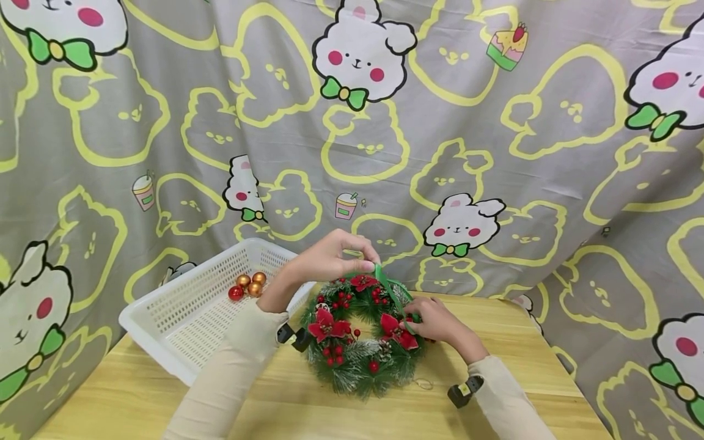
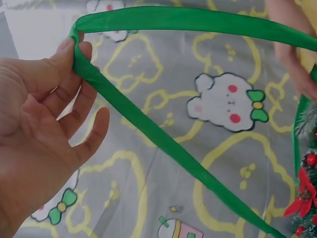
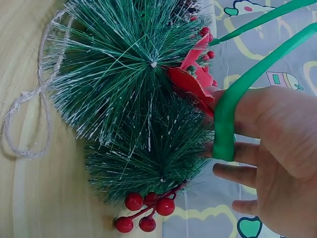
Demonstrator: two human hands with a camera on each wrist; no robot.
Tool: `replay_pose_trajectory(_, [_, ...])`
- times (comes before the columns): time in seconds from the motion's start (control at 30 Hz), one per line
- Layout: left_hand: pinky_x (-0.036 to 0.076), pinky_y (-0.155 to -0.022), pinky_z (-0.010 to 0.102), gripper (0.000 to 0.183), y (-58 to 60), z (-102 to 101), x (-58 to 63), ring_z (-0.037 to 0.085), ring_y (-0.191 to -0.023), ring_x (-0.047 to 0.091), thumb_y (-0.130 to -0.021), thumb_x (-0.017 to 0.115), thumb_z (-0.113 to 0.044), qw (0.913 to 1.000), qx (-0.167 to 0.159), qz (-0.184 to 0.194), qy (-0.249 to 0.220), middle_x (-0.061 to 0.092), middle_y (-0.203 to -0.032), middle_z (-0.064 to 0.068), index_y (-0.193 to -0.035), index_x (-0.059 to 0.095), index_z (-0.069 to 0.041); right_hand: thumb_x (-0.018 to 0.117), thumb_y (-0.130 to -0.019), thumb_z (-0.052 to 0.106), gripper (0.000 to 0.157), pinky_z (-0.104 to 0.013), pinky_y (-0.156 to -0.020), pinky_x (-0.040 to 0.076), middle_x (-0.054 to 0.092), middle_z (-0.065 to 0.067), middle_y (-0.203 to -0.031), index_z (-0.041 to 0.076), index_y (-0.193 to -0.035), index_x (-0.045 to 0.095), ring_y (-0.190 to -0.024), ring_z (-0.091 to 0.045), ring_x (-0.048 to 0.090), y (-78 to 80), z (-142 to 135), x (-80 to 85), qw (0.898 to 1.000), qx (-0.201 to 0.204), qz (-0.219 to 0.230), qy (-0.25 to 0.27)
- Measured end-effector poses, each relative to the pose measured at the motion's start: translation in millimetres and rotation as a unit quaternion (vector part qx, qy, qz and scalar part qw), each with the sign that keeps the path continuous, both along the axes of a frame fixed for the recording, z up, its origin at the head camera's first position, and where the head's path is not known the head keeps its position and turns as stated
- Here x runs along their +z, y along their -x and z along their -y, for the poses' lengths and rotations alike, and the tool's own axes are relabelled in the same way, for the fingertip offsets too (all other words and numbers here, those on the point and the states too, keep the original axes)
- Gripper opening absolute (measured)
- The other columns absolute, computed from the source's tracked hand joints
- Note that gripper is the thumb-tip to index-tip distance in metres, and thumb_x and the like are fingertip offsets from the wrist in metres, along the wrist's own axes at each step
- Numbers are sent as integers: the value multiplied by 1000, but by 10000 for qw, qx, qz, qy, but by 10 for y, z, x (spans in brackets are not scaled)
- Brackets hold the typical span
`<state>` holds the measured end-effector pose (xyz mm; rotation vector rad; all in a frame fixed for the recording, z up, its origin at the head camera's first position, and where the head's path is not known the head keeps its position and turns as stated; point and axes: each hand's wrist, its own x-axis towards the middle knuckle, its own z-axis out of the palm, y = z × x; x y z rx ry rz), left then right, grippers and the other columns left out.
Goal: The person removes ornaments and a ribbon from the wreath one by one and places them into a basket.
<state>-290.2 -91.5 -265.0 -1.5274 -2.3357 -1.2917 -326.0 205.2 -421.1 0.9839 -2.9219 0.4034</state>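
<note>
My left hand point(image 1: 335, 255) is raised above the back of a Christmas wreath point(image 1: 352, 373), pinching a green ribbon point(image 2: 163, 141) between thumb and forefinger. From that pinch two lengths of ribbon slant down toward the wreath, as the left wrist view shows. My right hand point(image 1: 437, 319) is at the wreath's right side, its fingers holding the ribbon beside a red poinsettia flower point(image 3: 190, 74). There the ribbon crosses over the thumb and fingers. The wreath lies on the table, its green needles frosted white, with red berries point(image 3: 148, 206) and pine cones.
A white perforated plastic basket point(image 1: 159, 348) stands at the left, with several shiny gold and red ball ornaments point(image 1: 235, 293) inside. A twine loop point(image 3: 42, 94) lies on the wooden table point(image 1: 308, 415) by the wreath's front right. A cartoon-print curtain point(image 1: 385, 153) hangs behind.
</note>
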Motion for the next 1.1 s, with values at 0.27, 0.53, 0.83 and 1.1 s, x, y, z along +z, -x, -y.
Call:
replay_pose_trajectory(0.27, [49, -65, 26, 13, -5, -207, -26, 15, -63, 50, -101, 63, -9, 9981, -440, 358, 251, 70, -89, 12, -102, 75, -5, 74, -94, 31, 18, -68, -96, 41, 75, -3, -109, 15, -88, 80, -106, -28, 66, 23, -18, 18, 9997, 186, -50, 156])
replay_pose_trajectory(0.53, [53, -95, 28, 11, -9, -328, 156, 10, -99, 66, -100, 65, -9, 9993, -182, -151, 283, 74, -103, 9, -100, 75, -5, 75, -93, 34, 21, -67, -97, 40, 76, -1, -108, 14, -95, 81, -108, -28, 67, 49, -25, 6, 9996, 109, 59, 260])
replay_pose_trajectory(0.83, [52, -85, 27, 13, -92, -474, 411, 8, -88, 62, -102, 63, -12, 9967, -217, -707, 326, 73, -99, 3, -97, 74, -9, 75, -93, 32, 24, -68, -98, 40, 78, -1, -104, 11, -105, 80, -106, -27, 70, 57, -5, 27, 9993, 210, -43, 291])
replay_pose_trajectory(1.1, [51, -83, 30, 13, -145, -498, 454, 7, -89, 59, -102, 63, -14, 9944, 74, -1012, 302, 73, -104, 0, -97, 75, -11, 73, -94, 31, 21, -68, -97, 41, 79, 1, -99, 14, -102, 81, -102, -24, 70, 48, 0, 39, 9991, 316, -118, 251])
